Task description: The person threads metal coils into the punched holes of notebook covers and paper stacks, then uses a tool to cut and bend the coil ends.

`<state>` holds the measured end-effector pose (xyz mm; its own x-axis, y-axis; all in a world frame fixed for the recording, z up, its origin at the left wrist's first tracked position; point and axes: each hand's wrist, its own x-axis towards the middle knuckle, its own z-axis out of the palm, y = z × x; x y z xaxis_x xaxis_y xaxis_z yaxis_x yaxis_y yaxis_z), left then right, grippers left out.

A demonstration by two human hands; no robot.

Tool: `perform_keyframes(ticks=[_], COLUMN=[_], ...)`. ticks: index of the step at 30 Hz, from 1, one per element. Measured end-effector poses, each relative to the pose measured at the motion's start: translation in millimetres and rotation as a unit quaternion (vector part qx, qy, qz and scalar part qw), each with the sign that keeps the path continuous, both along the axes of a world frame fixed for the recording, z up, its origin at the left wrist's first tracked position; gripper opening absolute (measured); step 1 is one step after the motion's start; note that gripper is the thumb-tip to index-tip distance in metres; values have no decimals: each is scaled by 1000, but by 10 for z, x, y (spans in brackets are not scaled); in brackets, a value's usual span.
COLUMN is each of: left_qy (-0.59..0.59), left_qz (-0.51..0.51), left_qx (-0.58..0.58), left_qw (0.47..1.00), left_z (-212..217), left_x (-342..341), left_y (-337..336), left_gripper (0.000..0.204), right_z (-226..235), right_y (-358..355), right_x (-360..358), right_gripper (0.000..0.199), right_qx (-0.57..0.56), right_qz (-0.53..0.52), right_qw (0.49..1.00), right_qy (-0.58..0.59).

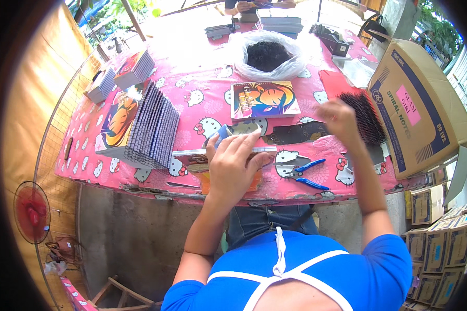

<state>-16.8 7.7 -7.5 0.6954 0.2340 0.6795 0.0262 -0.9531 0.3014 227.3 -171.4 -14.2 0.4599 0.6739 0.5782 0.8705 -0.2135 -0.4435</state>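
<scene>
Near the table's front edge my left hand (232, 165) grips a notebook (196, 161) with a colourful cover, its fingers over the top edge and the thumb to the right. A grey-blue piece (224, 132) shows just beyond the fingertips; I cannot tell what it is. My right hand (338, 122) is raised and closed, just left of a pile of black spiral binding coils (366, 118). Whether it holds anything is hidden. Blue-handled cutters (312, 182) lie right of the notebook. Beyond my left hand lies another spiral notebook (267, 99) with a cartoon cover.
A tall stack of spiral notebooks (148, 127) stands at left, with smaller stacks (134, 69) behind. A plastic bag of black bits (267, 56) sits farther back. A large carton (420, 111) leans at right. Across the table another person's hands (244, 6) hold something.
</scene>
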Motion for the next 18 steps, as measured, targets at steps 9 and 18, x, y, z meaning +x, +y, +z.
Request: perform_keyframes(ticks=[9, 18], left_qy=[-44, -50], left_qz=[-46, -32], left_qx=[-99, -97], left_qw=[993, 993], left_z=[85, 49], left_x=[-1, 3], left_y=[-19, -41], left_gripper=[19, 20], right_z=[124, 354], right_y=[154, 158], right_x=[-892, -767], right_gripper=[20, 20], right_qx=[83, -98], right_qz=[123, 192], right_qw=[976, 886], right_qy=[160, 410])
